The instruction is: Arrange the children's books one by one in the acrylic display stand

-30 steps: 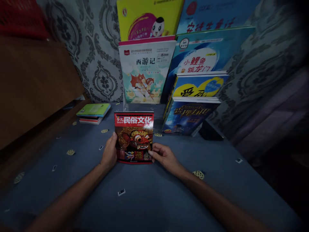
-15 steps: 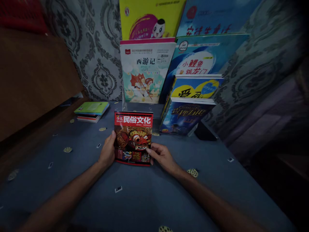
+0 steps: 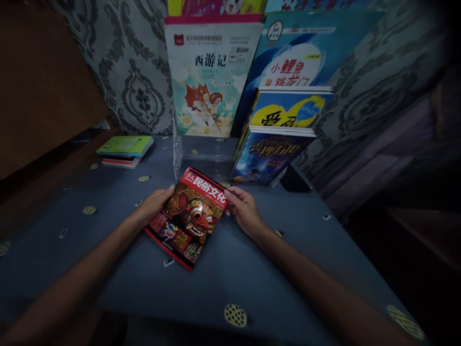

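Between my two hands is a red-and-black book [image 3: 192, 216] with a carved mask on its cover, tilted so its top leans to the right. My left hand [image 3: 155, 203] grips its left edge, thumb along the upper side and the other fingers hidden beneath. At the upper right corner, my right hand [image 3: 244, 205] pinches the book between thumb and fingers. Just behind it stands a clear plastic book rack [image 3: 203, 156]. A white and teal book [image 3: 212, 77] leans in the rack, and a dark blue book [image 3: 272, 156] is at the front of its right side.
A small stack of books [image 3: 124, 150] with a green one on top lies at the back left. More upright books, including a blue-and-yellow one [image 3: 288, 109], fill the rack. A dark flat object [image 3: 295, 179] lies beside it. Patterned wallpaper [image 3: 140, 91] rises behind the blue tablecloth [image 3: 118, 259].
The book has turned clockwise and tipped from nearly upright to flatter. My right hand has shifted from its lower right edge to its upper right corner. The camera view has moved slightly.
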A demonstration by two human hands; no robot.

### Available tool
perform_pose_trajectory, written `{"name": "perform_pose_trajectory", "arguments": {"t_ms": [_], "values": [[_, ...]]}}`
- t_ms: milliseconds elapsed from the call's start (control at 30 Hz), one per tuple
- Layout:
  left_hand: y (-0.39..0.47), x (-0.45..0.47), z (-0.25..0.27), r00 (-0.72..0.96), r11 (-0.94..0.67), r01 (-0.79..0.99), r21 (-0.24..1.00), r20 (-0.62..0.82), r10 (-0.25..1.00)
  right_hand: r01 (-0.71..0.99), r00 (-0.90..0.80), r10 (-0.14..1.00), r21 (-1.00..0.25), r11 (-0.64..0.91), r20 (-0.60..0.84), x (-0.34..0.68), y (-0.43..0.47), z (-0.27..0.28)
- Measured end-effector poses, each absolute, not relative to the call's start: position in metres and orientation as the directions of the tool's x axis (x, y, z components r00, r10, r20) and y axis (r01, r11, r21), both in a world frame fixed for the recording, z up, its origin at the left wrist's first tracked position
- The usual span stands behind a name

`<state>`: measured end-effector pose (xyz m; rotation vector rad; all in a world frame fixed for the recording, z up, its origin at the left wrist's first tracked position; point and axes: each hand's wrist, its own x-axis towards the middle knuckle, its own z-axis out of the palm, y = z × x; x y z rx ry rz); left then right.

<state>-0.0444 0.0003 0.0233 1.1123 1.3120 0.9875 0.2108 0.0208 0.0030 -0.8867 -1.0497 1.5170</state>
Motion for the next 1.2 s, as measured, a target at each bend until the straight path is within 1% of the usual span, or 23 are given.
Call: {"name": "perform_pose_trajectory", "arguments": {"t_ms": [100,167,200,267,367,433,533,600,633,700,767,867,967,1067,1200], "values": [[0.005,-0.058,0.025,0.153,0.318,0.071,0.945,-0.326,0.933,-0.274,-0.275,0.961,-0.957,-0.099,-0.021,0.212,0.021,0.002],[0.008,-0.068,0.026,0.219,0.337,0.077,0.938,-0.346,0.912,-0.204,-0.355,0.935,-0.973,-0.105,-0.027,0.212,0.020,0.001],[0.010,-0.072,0.027,0.241,0.319,0.093,0.943,-0.332,0.912,-0.163,-0.383,0.923,-0.982,-0.093,-0.024,0.212,0.019,0.000],[0.012,-0.081,0.027,0.261,0.225,0.176,0.958,-0.266,0.928,-0.074,-0.412,0.911,-0.997,-0.035,-0.001,0.213,0.019,-0.001],[0.016,-0.089,0.024,0.261,0.024,0.396,0.918,-0.138,0.956,0.067,-0.424,0.905,-0.996,0.062,0.028,0.214,0.019,-0.004],[0.016,-0.091,0.022,0.251,-0.111,0.542,0.833,-0.034,0.967,0.169,-0.412,0.910,-0.978,0.121,0.041,0.215,0.019,-0.008],[0.012,-0.084,0.021,0.246,-0.291,0.739,0.608,0.159,0.956,0.311,-0.364,0.927,-0.926,0.214,0.092,0.216,0.021,-0.013],[0.006,-0.075,0.022,0.301,-0.388,0.799,0.459,0.253,0.919,0.391,-0.344,0.931,-0.881,0.264,0.126,0.217,0.022,-0.015],[0.003,-0.070,0.022,0.347,-0.436,0.802,0.410,0.275,0.897,0.431,-0.337,0.930,-0.855,0.289,0.144,0.217,0.022,-0.015],[-0.005,-0.059,0.020,0.446,-0.520,0.778,0.352,0.274,0.852,0.515,-0.330,0.926,-0.788,0.338,0.182,0.217,0.020,-0.012],[-0.011,-0.051,0.016,0.514,-0.566,0.762,0.314,0.237,0.824,0.598,-0.330,0.921,-0.710,0.372,0.206,0.218,0.018,-0.007],[-0.016,-0.045,0.009,0.545,-0.567,0.777,0.275,0.160,0.823,0.698,-0.350,0.914,-0.594,0.400,0.204,0.219,0.016,-0.003],[-0.015,-0.046,0.005,0.536,-0.543,0.797,0.266,0.104,0.838,0.740,-0.372,0.901,-0.514,0.433,0.223,0.220,0.018,-0.003],[-0.013,-0.047,0.005,0.521,-0.520,0.810,0.272,0.072,0.850,0.710,-0.381,0.879,-0.517,0.477,0.288,0.224,0.019,-0.005],[-0.012,-0.048,0.005,0.517,-0.513,0.813,0.275,0.066,0.854,0.589,-0.348,0.855,-0.620,0.518,0.385,0.232,0.008,-0.005]]}}
